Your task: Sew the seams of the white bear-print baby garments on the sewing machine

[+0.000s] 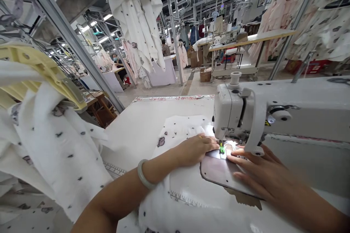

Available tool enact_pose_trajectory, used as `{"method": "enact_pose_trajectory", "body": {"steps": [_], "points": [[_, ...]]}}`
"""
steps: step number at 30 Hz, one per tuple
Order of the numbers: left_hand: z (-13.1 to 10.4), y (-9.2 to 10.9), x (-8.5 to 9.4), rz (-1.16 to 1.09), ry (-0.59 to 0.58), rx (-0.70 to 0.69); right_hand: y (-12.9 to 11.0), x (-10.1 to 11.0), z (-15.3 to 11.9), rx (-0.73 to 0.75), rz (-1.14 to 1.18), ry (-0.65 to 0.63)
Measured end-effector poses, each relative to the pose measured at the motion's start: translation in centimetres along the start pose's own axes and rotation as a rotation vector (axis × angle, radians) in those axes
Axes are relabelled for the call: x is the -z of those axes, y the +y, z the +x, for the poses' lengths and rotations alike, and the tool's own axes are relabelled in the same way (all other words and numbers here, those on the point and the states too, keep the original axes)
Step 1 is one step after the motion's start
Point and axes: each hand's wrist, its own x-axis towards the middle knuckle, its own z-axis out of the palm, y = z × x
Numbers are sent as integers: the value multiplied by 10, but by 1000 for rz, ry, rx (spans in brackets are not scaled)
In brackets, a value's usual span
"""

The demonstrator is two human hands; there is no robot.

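A white sewing machine point(232, 107) stands at the right, its needle area lit beside a green presser-foot part point(221, 148). My left hand point(195, 149) lies palm down on white printed fabric point(175, 131) left of the needle, fingers extended toward the foot and its thumb hidden. To the right of the foot, my right hand point(257, 169) rests with spread fingers, the fingertips near the lit spot by the metal needle plate point(216, 171). Any cloth under the right fingertips is too small and bright to make out. More of the same fabric runs under my left forearm.
A yellow plastic clamp hanger point(43, 69) at the left holds white printed cloth point(62, 145) beside the table. More printed fabric point(136, 14) hangs above. A metal post point(73, 40) slants past the table's left side. Ruler tape point(188, 199) runs along the tabletop.
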Motion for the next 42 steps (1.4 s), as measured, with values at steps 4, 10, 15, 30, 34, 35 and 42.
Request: {"method": "enact_pose_trajectory", "body": {"steps": [4,10,15,30,34,35,42], "points": [[-1,-2,0,-29,74,-34,-4,7,6,43,46,-10],[11,-53,25,4,-16,74,-15,14,13,91,78,-29],[12,-83,57,44,-18,269,-16,10,8,130,92,-48],[-54,60,2,212,50,-188,-37,29,19,311,116,-175],[-52,50,-4,221,48,-233,-33,24,15,282,98,-112],[-49,47,-5,221,47,-237,-31,22,15,282,73,-77],[-18,22,-9,214,26,-209,-13,13,16,216,-46,27]]}}
